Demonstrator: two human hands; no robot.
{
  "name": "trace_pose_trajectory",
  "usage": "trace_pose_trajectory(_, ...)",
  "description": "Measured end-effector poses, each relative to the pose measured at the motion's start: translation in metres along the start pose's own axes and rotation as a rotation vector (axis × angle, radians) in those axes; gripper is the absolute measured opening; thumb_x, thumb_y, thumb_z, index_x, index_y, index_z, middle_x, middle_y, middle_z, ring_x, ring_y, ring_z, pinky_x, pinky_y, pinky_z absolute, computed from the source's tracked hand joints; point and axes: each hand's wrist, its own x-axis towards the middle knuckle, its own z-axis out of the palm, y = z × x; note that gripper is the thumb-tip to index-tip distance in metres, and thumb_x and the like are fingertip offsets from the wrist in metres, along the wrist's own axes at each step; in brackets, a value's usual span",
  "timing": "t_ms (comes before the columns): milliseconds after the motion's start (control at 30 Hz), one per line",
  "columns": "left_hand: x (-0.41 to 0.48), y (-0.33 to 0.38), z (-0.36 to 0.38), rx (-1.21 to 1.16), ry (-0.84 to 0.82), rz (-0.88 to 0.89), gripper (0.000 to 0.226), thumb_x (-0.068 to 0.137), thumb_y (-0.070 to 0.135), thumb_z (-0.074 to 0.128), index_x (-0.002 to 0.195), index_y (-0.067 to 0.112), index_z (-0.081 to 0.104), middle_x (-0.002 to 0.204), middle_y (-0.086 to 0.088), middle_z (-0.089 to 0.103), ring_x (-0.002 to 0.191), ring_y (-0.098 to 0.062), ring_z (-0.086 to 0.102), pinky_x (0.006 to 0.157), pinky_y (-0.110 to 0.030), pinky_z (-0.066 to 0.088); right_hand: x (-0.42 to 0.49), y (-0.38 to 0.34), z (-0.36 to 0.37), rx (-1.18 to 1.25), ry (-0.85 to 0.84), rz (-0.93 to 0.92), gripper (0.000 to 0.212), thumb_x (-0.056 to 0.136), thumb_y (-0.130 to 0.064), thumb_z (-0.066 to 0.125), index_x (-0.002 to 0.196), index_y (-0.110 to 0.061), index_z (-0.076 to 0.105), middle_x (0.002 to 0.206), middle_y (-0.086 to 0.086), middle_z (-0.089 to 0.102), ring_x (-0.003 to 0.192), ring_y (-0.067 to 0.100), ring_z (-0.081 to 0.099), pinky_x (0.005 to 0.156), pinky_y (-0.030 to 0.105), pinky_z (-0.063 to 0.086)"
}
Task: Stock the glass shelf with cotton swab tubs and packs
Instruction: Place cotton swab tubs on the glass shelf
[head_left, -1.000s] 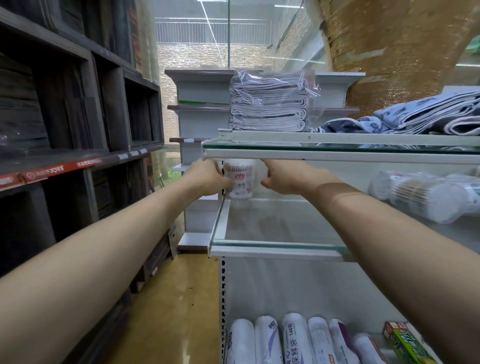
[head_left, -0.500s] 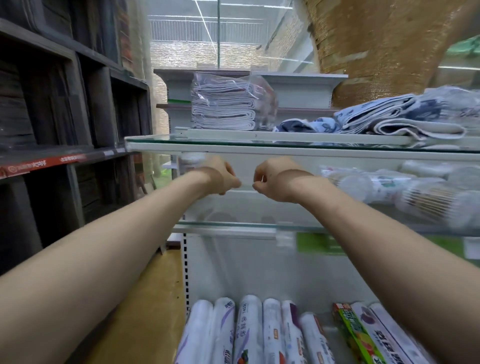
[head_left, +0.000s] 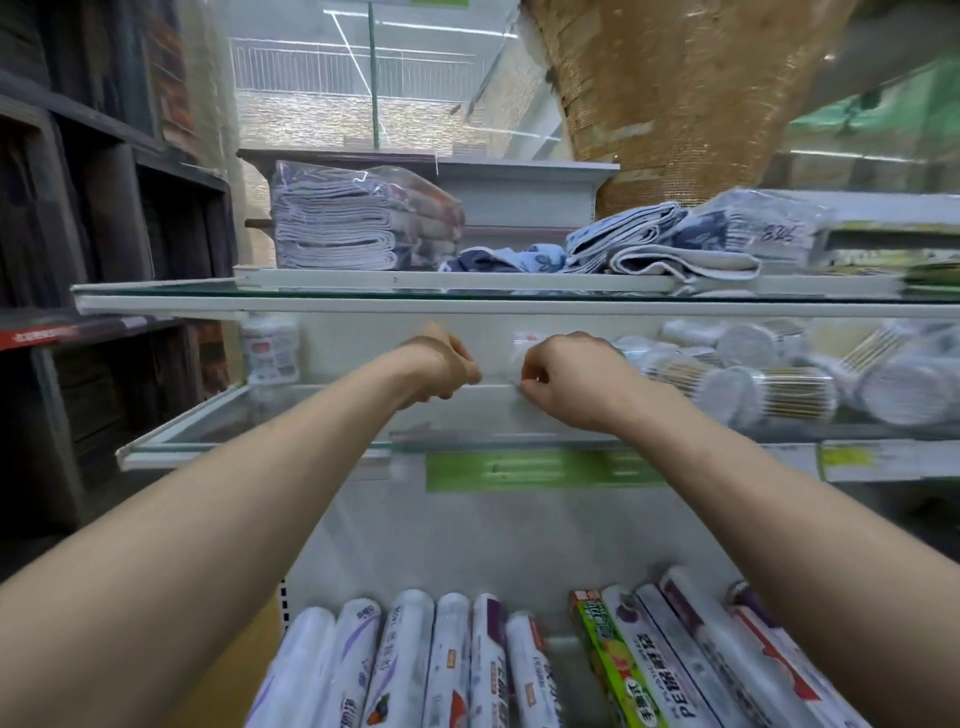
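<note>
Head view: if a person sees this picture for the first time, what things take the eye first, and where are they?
Two bare forearms reach in from below, and the left hand and right hand are curled at the middle of the glass shelf. To the right on it lies a jumble of clear cotton swab tubs, while one labelled tub stands alone at the far left. Above, folded cloths in plastic sit on the upper shelf.

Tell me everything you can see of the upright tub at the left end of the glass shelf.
The tub is a small, pale cylinder, seemingly translucent plastic, with a white label bearing a red mark and print too blurred to read. It stands upright on the glass shelf near the left end, toward the back, under the upper shelf. It stands alone: neither hand touches it, and the left hand is off to its right. The contents cannot be made out.
</note>
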Motion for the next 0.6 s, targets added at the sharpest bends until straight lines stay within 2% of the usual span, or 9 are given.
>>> trace_pose_trajectory(67,0.001,0.002,0.002,0.005,-0.003,-0.001,0.017,0.089,0.026,0.062,0.101,0.015,0.065,0.098,-0.011,0.068,0.081,-0.022,0.059,0.074,-0.030,0.049,-0.003,0.012,-0.003,-0.007,-0.004,0.036,0.014,0.090,-0.028,0.051,0.090,-0.022,0.063,0.106,0.009,0.065,0.099,0.029,0.056,0.074,0.029,0.039)
trace_pose_trajectory(233,0.004,-0.002,0.001,0.040,0.021,0.003,0.017,0.090,0.022,0.061,0.103,0.012,0.065,0.088,-0.006,0.062,0.079,-0.021,0.057,0.070,-0.029,0.047,-0.005,0.026,-0.003,-0.049,0.026,0.111,0.027,0.092,-0.030,0.050,0.106,-0.014,0.066,0.112,0.009,0.063,0.103,0.030,0.057,0.080,0.032,0.045)
trace_pose_trajectory(400,0.005,-0.009,-0.009,0.049,0.023,0.008,0.017,0.090,0.022,0.061,0.104,0.012,0.064,0.092,-0.007,0.063,0.080,-0.021,0.057,0.069,-0.028,0.046,-0.001,0.018,-0.004,-0.032,0.011,0.175,0.048,0.093,-0.039,0.051,0.134,-0.015,0.046,0.131,0.013,0.046,0.121,0.032,0.047,0.094,0.036,0.041)
trace_pose_trajectory(600,-0.001,-0.017,-0.019,0.037,-0.002,0.011,0.017,0.090,0.024,0.062,0.103,0.013,0.063,0.085,-0.004,0.060,0.079,-0.021,0.056,0.067,-0.027,0.045,0.016,-0.003,0.010,-0.150,-0.069,0.295,0.064,0.089,-0.058,0.048,0.137,-0.019,0.034,0.138,0.014,0.041,0.127,0.031,0.038,0.097,0.039,0.037)
